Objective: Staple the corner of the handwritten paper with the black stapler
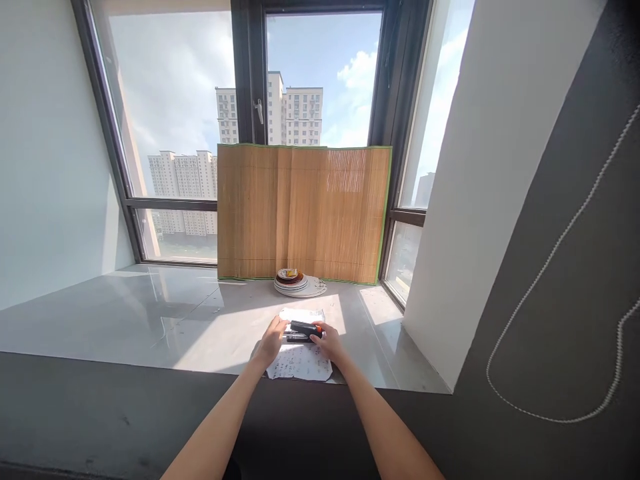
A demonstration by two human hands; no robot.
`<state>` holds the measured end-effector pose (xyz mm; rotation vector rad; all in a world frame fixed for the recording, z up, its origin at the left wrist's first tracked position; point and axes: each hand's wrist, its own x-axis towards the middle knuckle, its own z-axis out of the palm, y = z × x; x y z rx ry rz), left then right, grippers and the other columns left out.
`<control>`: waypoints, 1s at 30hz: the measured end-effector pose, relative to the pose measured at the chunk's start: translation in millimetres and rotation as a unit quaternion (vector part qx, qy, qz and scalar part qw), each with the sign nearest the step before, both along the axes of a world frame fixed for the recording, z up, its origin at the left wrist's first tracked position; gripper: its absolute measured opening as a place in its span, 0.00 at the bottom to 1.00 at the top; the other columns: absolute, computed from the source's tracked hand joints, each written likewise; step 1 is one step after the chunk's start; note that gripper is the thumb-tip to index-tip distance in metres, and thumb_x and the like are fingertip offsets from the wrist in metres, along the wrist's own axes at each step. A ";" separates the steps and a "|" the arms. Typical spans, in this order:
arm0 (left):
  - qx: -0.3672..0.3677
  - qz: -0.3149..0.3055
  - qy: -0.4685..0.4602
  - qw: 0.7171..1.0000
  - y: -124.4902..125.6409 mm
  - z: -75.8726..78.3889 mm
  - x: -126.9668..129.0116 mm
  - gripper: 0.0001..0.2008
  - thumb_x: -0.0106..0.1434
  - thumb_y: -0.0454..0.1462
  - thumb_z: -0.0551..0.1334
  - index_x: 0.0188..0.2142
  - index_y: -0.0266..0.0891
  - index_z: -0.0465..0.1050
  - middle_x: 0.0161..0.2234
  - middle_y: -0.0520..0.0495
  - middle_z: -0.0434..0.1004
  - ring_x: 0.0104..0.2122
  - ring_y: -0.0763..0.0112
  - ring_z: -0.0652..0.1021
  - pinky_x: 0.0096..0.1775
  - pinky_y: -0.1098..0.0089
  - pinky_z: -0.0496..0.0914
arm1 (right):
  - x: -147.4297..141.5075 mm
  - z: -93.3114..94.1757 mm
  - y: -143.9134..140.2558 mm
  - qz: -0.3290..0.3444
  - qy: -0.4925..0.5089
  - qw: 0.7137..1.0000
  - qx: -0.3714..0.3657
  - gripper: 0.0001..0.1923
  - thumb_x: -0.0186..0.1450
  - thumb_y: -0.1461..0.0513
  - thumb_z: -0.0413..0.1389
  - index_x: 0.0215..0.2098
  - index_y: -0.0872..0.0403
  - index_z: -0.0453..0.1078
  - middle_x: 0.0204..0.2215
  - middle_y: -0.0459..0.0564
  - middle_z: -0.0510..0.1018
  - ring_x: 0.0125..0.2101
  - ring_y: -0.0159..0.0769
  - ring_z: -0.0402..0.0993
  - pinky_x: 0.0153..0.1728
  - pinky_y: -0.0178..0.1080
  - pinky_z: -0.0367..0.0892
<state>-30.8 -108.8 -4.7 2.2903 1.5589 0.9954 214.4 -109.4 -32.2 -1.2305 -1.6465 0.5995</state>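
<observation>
Written sheets of white paper (300, 363) lie on the sill near its front edge. Above them is a long black object (303, 327) with an orange-red patch at its right end; it looks somewhat like a stapler, but I cannot tell its kind for sure. My right hand (329, 341) grips its right end between thumb and fingers. At its left end, my left hand (271, 341) has its fingers bent together against it. Just below this object lie thin dark pens (297, 339), partly hidden between my hands.
Farther back on the sill, a stack of small plates (291, 285) overlaps a pale round plate (316, 287). Behind it a bamboo mat (300, 213) stands against the window. A white wall pillar (450, 267) borders the sill on the right, and a beaded cord (555, 245) hangs beyond it.
</observation>
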 end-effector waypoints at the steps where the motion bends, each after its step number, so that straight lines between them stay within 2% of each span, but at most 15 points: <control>1: 0.012 -0.015 0.006 1.000 1.8 -2.3 -1.6 0.18 0.77 0.30 0.53 0.57 0.42 0.77 0.56 0.38 0.80 0.59 0.58 0.78 0.61 0.63 0.70 | -0.2 1.1 -1.2 -0.002 0.002 1.000 -0.006 0.20 0.58 0.59 0.64 0.49 0.48 0.83 0.45 0.51 0.88 0.46 0.49 0.83 0.51 0.49 0.75; 4: 0.027 -0.015 0.023 0.999 4.0 -7.3 -7.7 0.17 0.75 0.30 0.57 0.57 0.43 0.78 0.57 0.39 0.81 0.62 0.53 0.76 0.66 0.58 0.66 | -0.8 4.7 -5.4 -0.006 0.007 1.000 -0.022 0.21 0.57 0.59 0.64 0.50 0.48 0.83 0.43 0.50 0.88 0.42 0.47 0.83 0.45 0.46 0.76; 8: 0.012 -0.004 0.024 1.000 4.7 -9.8 -12.6 0.13 0.74 0.32 0.58 0.50 0.42 0.81 0.53 0.38 0.83 0.59 0.48 0.76 0.64 0.53 0.67 | -1.4 7.8 -8.1 -0.010 0.016 1.000 -0.025 0.19 0.57 0.61 0.65 0.48 0.49 0.84 0.41 0.51 0.87 0.43 0.47 0.83 0.43 0.44 0.76; 13: -0.021 -0.037 0.009 0.999 10.3 -11.0 -15.2 0.13 0.73 0.33 0.58 0.45 0.43 0.83 0.52 0.41 0.85 0.57 0.55 0.79 0.61 0.60 0.70 | -0.7 6.8 -5.6 -0.010 0.018 0.999 -0.027 0.18 0.57 0.62 0.66 0.46 0.49 0.84 0.41 0.52 0.87 0.44 0.47 0.83 0.44 0.43 0.76; 17: -0.088 -0.030 -0.058 0.994 13.2 -8.7 -18.2 0.14 0.73 0.35 0.59 0.46 0.44 0.85 0.55 0.43 0.85 0.59 0.59 0.80 0.63 0.65 0.70 | 0.5 5.9 -4.6 -0.003 0.015 0.999 -0.031 0.18 0.57 0.61 0.66 0.47 0.50 0.84 0.41 0.51 0.86 0.42 0.46 0.81 0.45 0.44 0.75; 20: -0.121 -0.031 -0.085 0.989 12.9 -5.9 -18.6 0.13 0.71 0.36 0.61 0.45 0.45 0.86 0.54 0.43 0.87 0.58 0.59 0.82 0.61 0.67 0.71 | 0.4 7.2 -5.6 -0.002 0.015 0.999 -0.033 0.18 0.58 0.60 0.66 0.46 0.49 0.84 0.41 0.50 0.86 0.42 0.46 0.81 0.45 0.44 0.75; 30: -0.132 -0.028 -0.094 0.986 8.9 -2.5 -16.6 0.15 0.71 0.39 0.60 0.45 0.44 0.88 0.53 0.42 0.88 0.56 0.57 0.83 0.59 0.65 0.74 | -0.1 10.6 -7.0 -0.012 0.009 0.999 -0.040 0.18 0.56 0.60 0.66 0.46 0.51 0.84 0.39 0.50 0.86 0.39 0.45 0.81 0.43 0.43 0.75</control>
